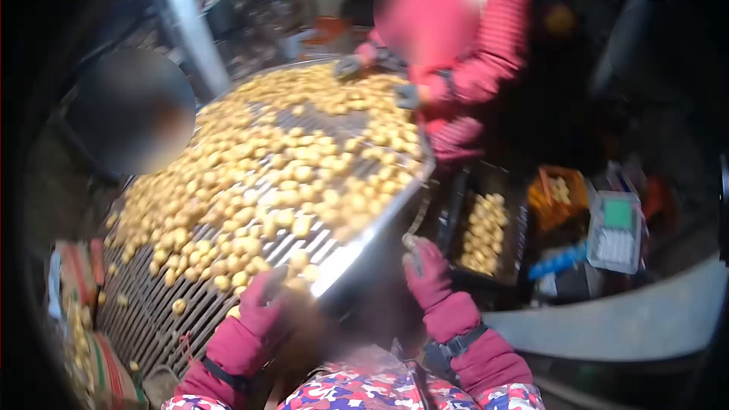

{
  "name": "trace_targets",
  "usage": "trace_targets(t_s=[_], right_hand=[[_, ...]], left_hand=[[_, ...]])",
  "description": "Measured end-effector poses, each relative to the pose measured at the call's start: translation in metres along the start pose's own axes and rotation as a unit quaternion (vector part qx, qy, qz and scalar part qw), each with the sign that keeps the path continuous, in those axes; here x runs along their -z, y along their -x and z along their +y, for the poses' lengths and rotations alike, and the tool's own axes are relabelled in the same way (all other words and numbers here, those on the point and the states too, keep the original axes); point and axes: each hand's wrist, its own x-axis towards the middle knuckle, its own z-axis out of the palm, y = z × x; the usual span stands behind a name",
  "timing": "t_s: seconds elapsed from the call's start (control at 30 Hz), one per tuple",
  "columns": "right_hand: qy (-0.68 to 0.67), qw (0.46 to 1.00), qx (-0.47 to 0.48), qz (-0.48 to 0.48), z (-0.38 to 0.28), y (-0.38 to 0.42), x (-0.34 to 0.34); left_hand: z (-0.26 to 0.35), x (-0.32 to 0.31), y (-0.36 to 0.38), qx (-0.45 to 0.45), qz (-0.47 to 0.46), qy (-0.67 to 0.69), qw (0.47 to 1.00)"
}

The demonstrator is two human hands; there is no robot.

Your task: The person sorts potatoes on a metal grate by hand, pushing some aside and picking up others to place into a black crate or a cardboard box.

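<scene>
Many round, yellow potato-like items (pixel 288 175) lie spread over a slatted metal table (pixel 156 319) with a shiny rim. My left hand (pixel 262 302), in a pink glove, is at the near edge of the table beside several of these items; its fingers are smeared by motion. To the right of the table's corner is my right hand (pixel 427 273), in a pink glove with grey on the fingers. Its fingers are curled, with a small pale thing at their tips that is too blurred to name.
Across the table, a person in pink (pixel 486 45) has gloved hands over the pile. A dark crate (pixel 519 239) of yellow items, an orange container (pixel 538 196) and a clear box with a green item (pixel 616 247) stand at right. Filled sacks (pixel 106 364) are at lower left.
</scene>
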Motion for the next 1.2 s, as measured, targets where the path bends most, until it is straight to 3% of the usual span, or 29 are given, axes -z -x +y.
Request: trace_targets(t_s=[0.03,0.07,0.1,0.13,0.17,0.2,0.23,0.3,0.37,0.4,0.43,0.47,0.5,0.53,0.57,0.63,0.67,0.7,0.77,0.83,0.9,0.97,1.03,1.13,1.2], right_hand=[[0.037,0.997,0.066,-0.003,0.009,-0.021,-0.022],[0.100,0.991,0.067,-0.055,0.016,-0.042,-0.041],[0.164,0.978,0.072,-0.104,0.025,-0.059,-0.062],[0.188,0.970,0.122,-0.090,0.044,-0.069,-0.086],[0.252,0.951,0.101,-0.148,0.050,-0.086,-0.104],[0.225,0.951,0.174,-0.121,0.061,-0.097,-0.111],[0.233,0.951,0.134,-0.156,0.072,-0.106,-0.121],[0.277,0.934,0.022,-0.223,0.049,-0.130,-0.121],[0.276,0.937,0.029,-0.212,0.059,-0.138,-0.123],[0.278,0.936,0.033,-0.211,0.062,-0.139,-0.124],[0.281,0.935,0.038,-0.211,0.066,-0.138,-0.124],[0.278,0.934,0.048,-0.218,0.071,-0.138,-0.122],[0.258,0.941,0.052,-0.215,0.076,-0.136,-0.121],[0.239,0.946,0.055,-0.211,0.079,-0.135,-0.119],[0.237,0.945,0.064,-0.217,0.078,-0.135,-0.119],[0.229,0.945,0.064,-0.223,0.077,-0.137,-0.115],[0.226,0.944,0.045,-0.234,0.080,-0.136,-0.115],[0.226,0.944,0.053,-0.233,0.080,-0.134,-0.116],[0.231,0.941,0.031,-0.244,0.079,-0.135,-0.110],[0.230,0.938,0.008,-0.260,0.073,-0.139,-0.108],[0.213,0.942,0.023,-0.258,0.078,-0.136,-0.107],[0.227,0.942,0.042,-0.244,0.081,-0.133,-0.104],[0.218,0.941,0.024,-0.259,0.087,-0.135,-0.106],[0.216,0.940,0.020,-0.263,0.092,-0.139,-0.107],[0.206,0.943,0.055,-0.255,0.100,-0.137,-0.106]], left_hand=[[-0.016,0.023,0.003,-0.071,0.032,-0.124,0.989],[-0.028,0.044,0.007,-0.110,0.055,-0.232,0.965],[-0.048,0.067,0.013,-0.077,0.031,-0.299,0.951],[-0.063,0.083,0.022,-0.021,0.051,-0.334,0.941],[-0.079,0.099,0.033,0.038,0.071,-0.368,0.926],[-0.101,0.120,0.045,0.082,0.064,-0.373,0.922],[-0.118,0.134,0.055,0.115,0.072,-0.403,0.905],[-0.146,0.147,0.069,0.293,0.103,-0.400,0.862],[-0.153,0.141,0.051,0.345,0.119,-0.336,0.868],[-0.165,0.131,0.046,0.293,0.144,-0.272,0.905],[-0.183,0.113,0.037,0.284,0.184,-0.306,0.890],[-0.156,0.101,0.007,0.275,0.211,-0.250,0.904],[-0.192,0.086,-0.001,0.190,0.185,-0.358,0.895],[-0.201,0.066,-0.022,0.139,0.209,-0.293,0.922],[-0.195,0.049,-0.040,0.147,0.216,-0.292,0.920],[-0.161,0.026,-0.084,0.107,0.183,-0.093,0.973],[-0.068,0.049,-0.102,0.334,0.070,0.240,0.909],[-0.109,0.036,-0.104,0.041,0.027,-0.105,0.993],[-0.102,0.025,-0.102,-0.059,-0.015,-0.060,0.996],[-0.095,0.055,-0.100,-0.107,0.057,-0.159,0.980],[-0.139,0.091,-0.105,-0.068,0.120,0.066,0.988],[-0.137,0.157,-0.104,0.041,0.201,-0.113,0.972],[-0.212,0.191,-0.097,0.053,0.299,-0.293,0.906],[-0.233,0.242,-0.113,0.051,0.342,-0.334,0.877],[-0.236,0.255,-0.128,0.111,0.326,-0.241,0.907]])
